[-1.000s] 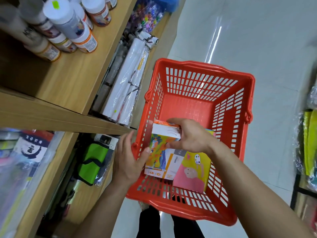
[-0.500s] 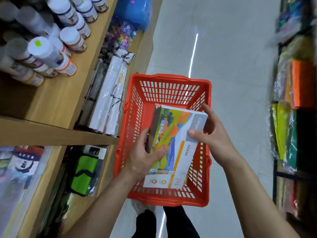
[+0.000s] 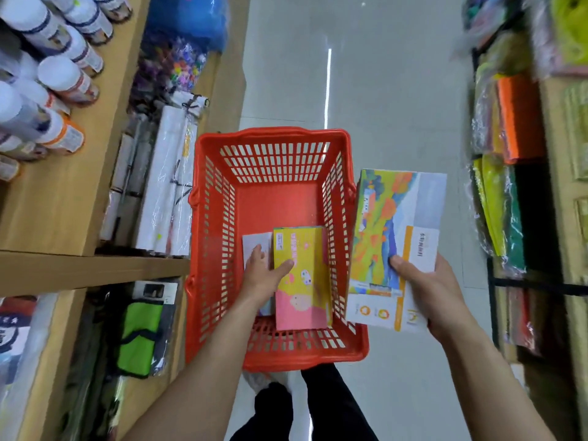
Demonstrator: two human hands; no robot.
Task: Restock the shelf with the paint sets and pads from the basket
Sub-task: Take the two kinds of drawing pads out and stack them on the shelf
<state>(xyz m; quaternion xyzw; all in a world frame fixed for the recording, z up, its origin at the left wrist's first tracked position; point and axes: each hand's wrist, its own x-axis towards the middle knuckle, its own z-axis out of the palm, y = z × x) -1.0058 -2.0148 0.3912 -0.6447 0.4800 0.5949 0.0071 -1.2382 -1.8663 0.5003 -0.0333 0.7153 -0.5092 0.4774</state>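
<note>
Print shows on the paint set box [image 3: 394, 246] and yellow box [image 3: 299, 275] — none legible.

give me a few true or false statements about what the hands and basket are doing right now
1. The right hand holds a colourful paint set box outside the red basket. True.
2. The left hand is on the wooden shelf. False: it reaches into the basket, onto a yellow and pink box.
3. The basket is empty. False: the yellow and pink box and a pale item beside it lie inside.
4. The basket stands on the floor of the aisle. True.
</note>
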